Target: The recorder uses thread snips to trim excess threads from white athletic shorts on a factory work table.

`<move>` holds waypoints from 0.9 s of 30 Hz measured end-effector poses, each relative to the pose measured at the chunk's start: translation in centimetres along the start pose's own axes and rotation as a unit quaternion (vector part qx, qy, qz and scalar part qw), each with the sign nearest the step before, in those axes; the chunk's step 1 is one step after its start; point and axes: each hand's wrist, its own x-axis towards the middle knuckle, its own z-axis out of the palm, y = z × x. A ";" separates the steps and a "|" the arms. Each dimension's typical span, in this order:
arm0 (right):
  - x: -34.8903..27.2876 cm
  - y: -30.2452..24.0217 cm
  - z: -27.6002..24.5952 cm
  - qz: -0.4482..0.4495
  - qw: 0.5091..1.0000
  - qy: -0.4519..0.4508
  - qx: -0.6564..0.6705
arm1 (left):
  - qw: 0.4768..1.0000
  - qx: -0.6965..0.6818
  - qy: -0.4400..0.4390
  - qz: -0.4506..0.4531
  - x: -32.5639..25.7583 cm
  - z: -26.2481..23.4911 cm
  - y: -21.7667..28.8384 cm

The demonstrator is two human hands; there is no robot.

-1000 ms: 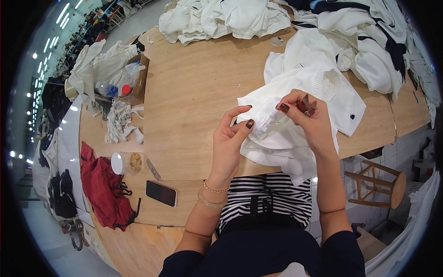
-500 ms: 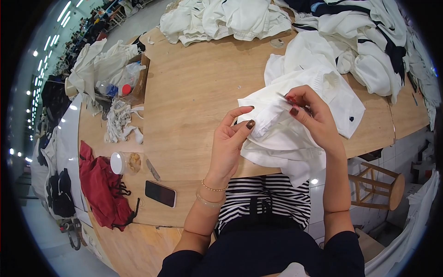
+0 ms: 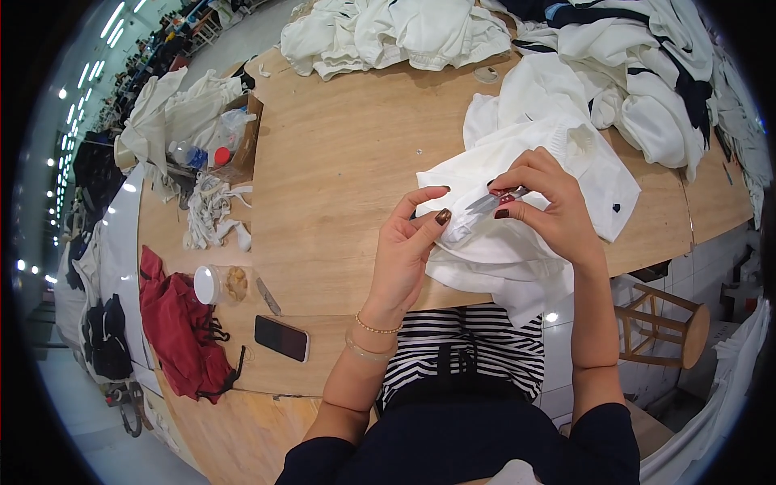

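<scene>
A white garment [image 3: 501,255] with a gathered waistband lies over the table's front edge and hangs down towards my lap. My left hand [image 3: 408,242] grips a bunched fold of it, thumb in front; the index finger is stretched out above, and the other fingertips are partly hidden by the cloth. Between the thumb and fingers of my right hand [image 3: 551,206] is a pair of thread snips [image 3: 482,204], with metal blades and reddish parts at the grip. Their blades point left, at the bunched fold near my left thumb.
White garments are heaped at the far edge [image 3: 396,36] and far right [image 3: 647,105]. Leftward lie a cardboard box [image 3: 252,137], white scraps [image 3: 212,210], red cloth [image 3: 182,331], a lidded jar [image 3: 220,284], a blade-like tool [image 3: 268,297] and a phone [image 3: 281,338]. A wooden stool [image 3: 693,335] stands right.
My right hand has turned the snips so their blades now show plainly, angled down to the left at the fold. My left hand has shifted very slightly right.
</scene>
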 end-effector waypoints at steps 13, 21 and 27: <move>0.1 -0.4 0.0 -0.011 1.000 -0.009 -0.022 | 1.000 0.028 0.007 0.010 -0.1 0.4 0.2; 0.2 -1.0 0.0 -0.038 0.997 -0.007 -0.063 | 1.000 0.027 0.008 0.010 -0.1 0.4 0.3; 0.2 -0.7 0.2 -0.033 0.998 0.018 -0.051 | 1.000 0.001 0.020 -0.001 -0.2 0.5 0.5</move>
